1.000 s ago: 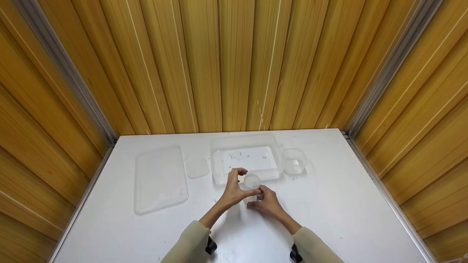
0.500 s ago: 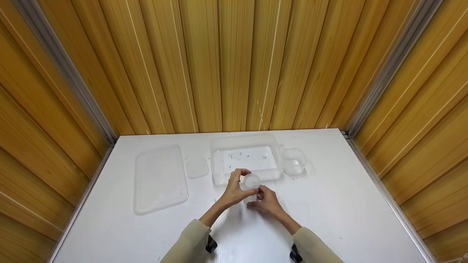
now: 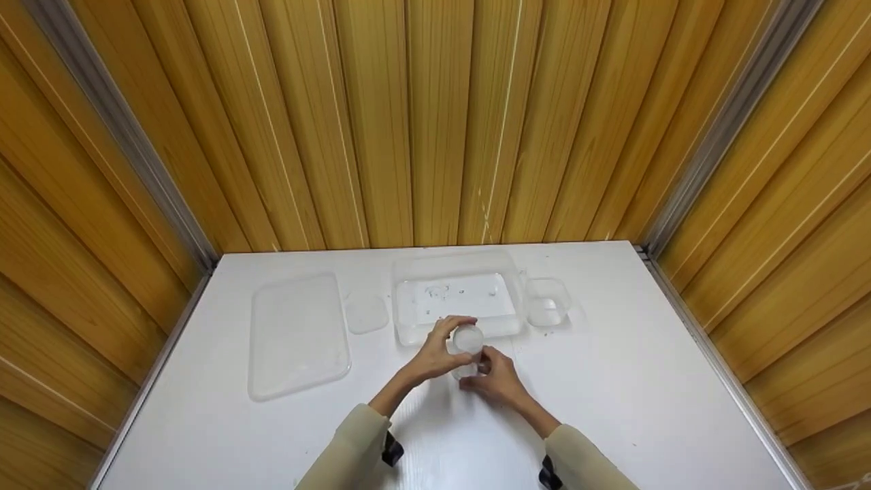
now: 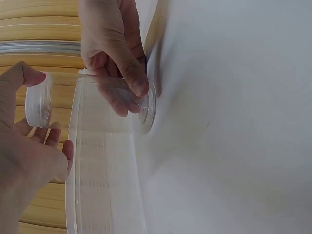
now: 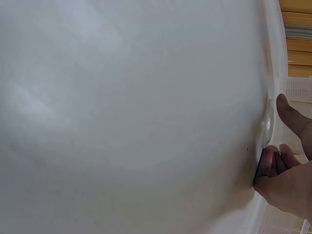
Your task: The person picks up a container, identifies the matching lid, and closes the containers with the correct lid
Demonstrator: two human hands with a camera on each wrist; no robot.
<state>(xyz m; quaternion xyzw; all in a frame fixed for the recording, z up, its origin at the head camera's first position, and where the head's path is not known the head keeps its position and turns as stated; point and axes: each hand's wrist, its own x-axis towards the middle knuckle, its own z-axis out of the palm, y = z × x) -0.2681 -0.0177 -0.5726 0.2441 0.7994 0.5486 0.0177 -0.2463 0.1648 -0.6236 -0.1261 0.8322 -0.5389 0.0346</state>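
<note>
A clear cylindrical plastic jar (image 4: 68, 105) stands upright on the white table, with a frosted screw lid (image 3: 468, 338) on its top. My left hand (image 3: 434, 354) curls its thumb and fingers around the lid from the left. Low on the jar, my right hand (image 3: 499, 378) grips the body near its base, thumb on one side and fingers on the other. The left wrist view shows the thumb of the right hand (image 4: 114, 44) pressed by the jar's bottom rim. Just behind the jar is a large clear rectangular container (image 3: 403, 333), uncovered.
A small clear square container (image 3: 558, 296) stands open to the right of the large one. To the left lie a small square lid (image 3: 367, 313) and a large rectangular lid (image 3: 299, 337), flat on the white table (image 3: 653, 408). Wood-patterned panels (image 3: 435, 136) rise behind the table.
My left hand's fingers have turned around the lid toward the right, while its thumb has slid back to the left. The right hand and the jar have stayed in place.
</note>
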